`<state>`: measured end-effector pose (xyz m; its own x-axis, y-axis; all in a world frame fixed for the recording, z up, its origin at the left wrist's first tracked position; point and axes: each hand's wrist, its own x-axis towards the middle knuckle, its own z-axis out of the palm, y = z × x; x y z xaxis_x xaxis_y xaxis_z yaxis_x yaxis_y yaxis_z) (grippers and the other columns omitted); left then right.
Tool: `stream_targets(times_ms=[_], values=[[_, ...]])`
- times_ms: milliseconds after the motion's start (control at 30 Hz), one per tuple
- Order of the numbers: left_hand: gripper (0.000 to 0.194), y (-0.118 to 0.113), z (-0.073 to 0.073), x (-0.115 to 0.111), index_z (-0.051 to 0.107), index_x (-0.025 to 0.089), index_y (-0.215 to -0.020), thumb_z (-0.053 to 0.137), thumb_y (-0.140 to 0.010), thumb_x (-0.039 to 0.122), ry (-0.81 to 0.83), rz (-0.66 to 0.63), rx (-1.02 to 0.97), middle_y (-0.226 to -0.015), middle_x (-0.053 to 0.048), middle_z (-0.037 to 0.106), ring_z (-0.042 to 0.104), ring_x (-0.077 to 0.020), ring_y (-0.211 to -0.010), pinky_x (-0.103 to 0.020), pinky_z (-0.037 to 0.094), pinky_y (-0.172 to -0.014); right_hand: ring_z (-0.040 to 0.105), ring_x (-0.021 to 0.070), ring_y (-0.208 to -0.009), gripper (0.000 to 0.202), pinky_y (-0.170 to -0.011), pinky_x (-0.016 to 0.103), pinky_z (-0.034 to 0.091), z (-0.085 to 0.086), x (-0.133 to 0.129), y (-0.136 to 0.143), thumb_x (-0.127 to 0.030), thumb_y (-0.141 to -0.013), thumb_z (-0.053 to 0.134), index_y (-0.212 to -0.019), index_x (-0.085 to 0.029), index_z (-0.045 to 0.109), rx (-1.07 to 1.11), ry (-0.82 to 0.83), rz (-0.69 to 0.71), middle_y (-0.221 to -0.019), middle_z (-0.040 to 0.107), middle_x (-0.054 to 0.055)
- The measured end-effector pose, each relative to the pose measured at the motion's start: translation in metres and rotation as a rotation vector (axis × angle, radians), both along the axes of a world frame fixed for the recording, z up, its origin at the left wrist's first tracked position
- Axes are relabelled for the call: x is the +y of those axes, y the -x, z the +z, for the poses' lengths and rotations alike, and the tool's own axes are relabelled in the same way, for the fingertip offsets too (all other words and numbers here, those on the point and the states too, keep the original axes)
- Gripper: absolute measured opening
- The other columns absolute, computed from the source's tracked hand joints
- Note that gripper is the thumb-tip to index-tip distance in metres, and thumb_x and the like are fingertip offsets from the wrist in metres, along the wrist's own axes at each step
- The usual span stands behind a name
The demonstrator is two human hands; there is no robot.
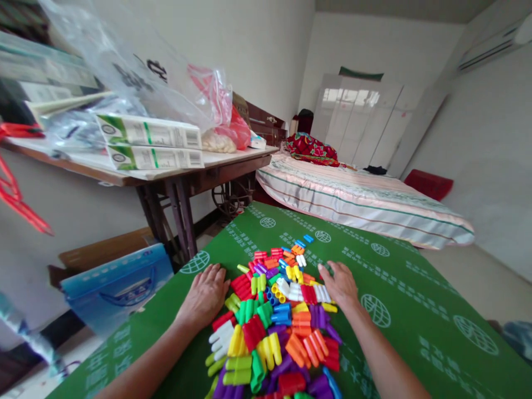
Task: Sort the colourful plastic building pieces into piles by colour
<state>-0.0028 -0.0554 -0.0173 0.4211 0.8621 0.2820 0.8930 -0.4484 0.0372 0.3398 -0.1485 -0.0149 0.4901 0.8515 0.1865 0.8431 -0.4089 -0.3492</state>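
A pile of short plastic tubes [283,314], rounded at one end and joined side by side in small rows, spreads over the green table [407,332]. They come in red, orange, yellow, green, blue, purple and white. My left hand [208,295] lies flat along the pile's left edge, fingers stretched out beside some red tubes [242,285]. On the opposite side, my right hand [339,284] rests with its fingers apart. Its fingertips are close to a row of white tubes [321,293]; whether they touch is hard to tell. Neither hand holds anything visible.
To the left stands a sewing-machine table [233,160] bearing stacked white-and-green boxes [153,149] and plastic bags [166,83]. A blue carton [120,285] is on the floor below it. Beyond the green table's far edge is a bed [353,191] with striped sheets.
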Motion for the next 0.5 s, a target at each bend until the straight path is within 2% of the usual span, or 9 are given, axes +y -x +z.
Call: stream_targets(times_ms=[133,267,367,500], values=[[0.048,0.001,-0.001,0.002,0.054,0.007,-0.121,0.031,-0.089,0.033,0.002,0.004,0.031,-0.133,-0.018,0.051,0.040,-0.0291,-0.129,-0.043,0.033,-0.107,0.035,0.0265,-0.130,0.063,-0.104,0.038,0.030,0.011,0.065,-0.013,-0.059,-0.086,0.036,-0.132,-0.018,0.051,0.033,0.028,0.039,-0.138,0.045,0.013],[0.048,0.005,-0.009,0.006,0.055,0.008,-0.121,0.031,-0.089,0.034,-0.029,-0.001,0.027,-0.132,-0.018,0.052,0.042,-0.0290,-0.128,-0.044,0.036,-0.105,0.029,0.0285,-0.134,0.066,-0.105,0.042,0.029,0.008,0.118,-0.014,-0.064,-0.083,0.039,-0.132,-0.022,0.051,0.073,0.071,0.104,-0.144,0.038,0.012],[0.046,0.007,-0.013,0.007,0.055,0.010,-0.121,0.032,-0.089,0.034,-0.049,0.003,0.017,-0.132,-0.017,0.053,0.043,-0.0289,-0.127,-0.045,0.037,-0.104,0.033,0.0265,-0.132,0.065,-0.105,0.038,0.029,0.000,0.139,-0.012,-0.065,-0.081,0.042,-0.126,-0.021,0.057,0.097,0.114,0.166,-0.142,0.041,0.010],[0.046,0.006,-0.012,0.006,0.055,0.010,-0.121,0.032,-0.089,0.033,-0.051,0.007,0.020,-0.132,-0.017,0.053,0.044,-0.0286,-0.126,-0.045,0.037,-0.104,0.040,0.0248,-0.128,0.057,-0.105,0.033,0.029,-0.009,0.138,-0.004,-0.060,-0.083,0.042,-0.118,-0.019,0.063,0.099,0.133,0.207,-0.140,0.043,0.011]])
